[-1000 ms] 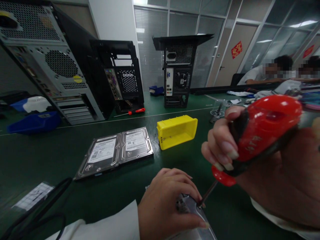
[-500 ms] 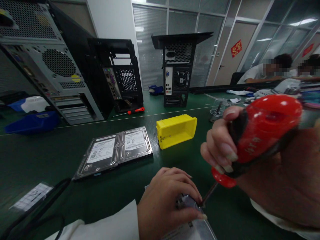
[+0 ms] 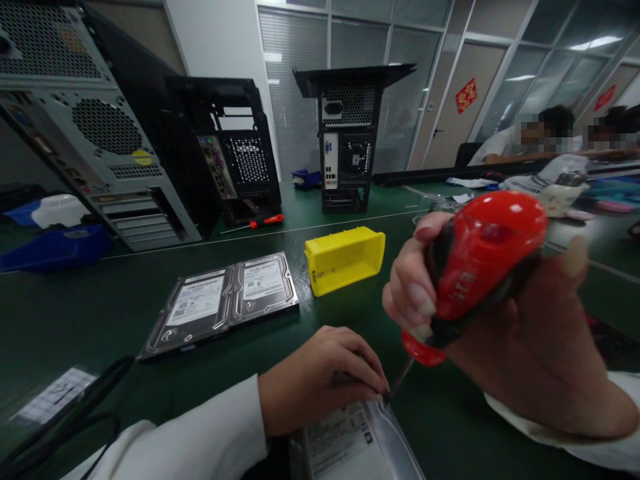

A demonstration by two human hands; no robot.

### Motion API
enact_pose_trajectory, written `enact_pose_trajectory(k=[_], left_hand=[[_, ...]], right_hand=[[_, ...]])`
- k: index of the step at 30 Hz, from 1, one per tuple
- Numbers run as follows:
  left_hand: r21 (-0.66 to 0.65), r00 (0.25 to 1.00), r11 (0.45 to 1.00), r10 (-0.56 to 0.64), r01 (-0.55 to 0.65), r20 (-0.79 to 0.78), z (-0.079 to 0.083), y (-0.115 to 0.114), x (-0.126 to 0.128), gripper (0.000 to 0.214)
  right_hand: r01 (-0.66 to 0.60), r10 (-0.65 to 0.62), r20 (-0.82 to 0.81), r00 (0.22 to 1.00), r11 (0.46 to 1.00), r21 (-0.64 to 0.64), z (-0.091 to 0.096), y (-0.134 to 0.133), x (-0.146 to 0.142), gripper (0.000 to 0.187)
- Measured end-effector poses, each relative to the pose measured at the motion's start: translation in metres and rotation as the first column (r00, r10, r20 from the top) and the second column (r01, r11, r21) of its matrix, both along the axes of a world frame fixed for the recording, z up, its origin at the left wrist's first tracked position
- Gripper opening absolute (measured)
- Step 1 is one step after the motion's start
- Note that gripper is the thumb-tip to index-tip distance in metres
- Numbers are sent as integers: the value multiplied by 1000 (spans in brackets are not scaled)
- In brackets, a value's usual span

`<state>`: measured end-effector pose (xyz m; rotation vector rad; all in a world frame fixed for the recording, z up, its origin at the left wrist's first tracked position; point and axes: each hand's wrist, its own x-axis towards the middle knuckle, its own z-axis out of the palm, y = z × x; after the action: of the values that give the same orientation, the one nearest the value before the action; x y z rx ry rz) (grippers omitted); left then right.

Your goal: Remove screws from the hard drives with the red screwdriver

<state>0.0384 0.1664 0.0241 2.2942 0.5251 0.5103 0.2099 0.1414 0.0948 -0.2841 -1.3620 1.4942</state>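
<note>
My right hand (image 3: 505, 333) is closed round the red and black handle of a screwdriver (image 3: 475, 267). Its thin shaft slants down to the left, and the tip meets the far edge of a silver hard drive (image 3: 350, 440) at the bottom of the view. My left hand (image 3: 320, 380), in a white sleeve, lies on top of that drive with its fingers curled over the far end, right beside the tip. Two more hard drives (image 3: 225, 300) lie side by side on the green table (image 3: 75, 313) further back.
A yellow bin (image 3: 345, 257) sits behind the two drives. Three open computer cases stand at the back: grey (image 3: 90, 127), black (image 3: 225, 147) and black (image 3: 347, 140). A second red screwdriver (image 3: 265, 220) lies near them. Blue bins are at far left; black cables at lower left. People sit at far right.
The view has shifted, so more of the drive under my left hand shows, label included. My right hand and the screwdriver sit a little further left and lower. The tip stays at the drive's edge.
</note>
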Motion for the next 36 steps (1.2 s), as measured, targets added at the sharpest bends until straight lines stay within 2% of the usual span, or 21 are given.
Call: enact_pose_trajectory(k=[7, 13, 21, 32, 36], left_hand=[[66, 999, 997, 25, -26, 20, -3, -3, 0, 6], [74, 995, 997, -25, 33, -100, 3, -4, 1, 18], [48, 987, 998, -21, 29, -158, 4, -4, 0, 18], [39, 988, 999, -9, 15, -157, 5, -3, 0, 16], [43, 995, 999, 6, -2, -100, 1, -5, -1, 19]], right_hand=[[45, -45, 11, 999, 999, 27, -1, 2, 1, 36], [46, -46, 8, 999, 999, -3, 1, -1, 2, 37], [89, -90, 17, 996, 996, 18, 1, 0, -1, 37], [54, -54, 30, 998, 998, 25, 1, -2, 0, 37], [51, -51, 22, 998, 998, 22, 2, -3, 0, 42]])
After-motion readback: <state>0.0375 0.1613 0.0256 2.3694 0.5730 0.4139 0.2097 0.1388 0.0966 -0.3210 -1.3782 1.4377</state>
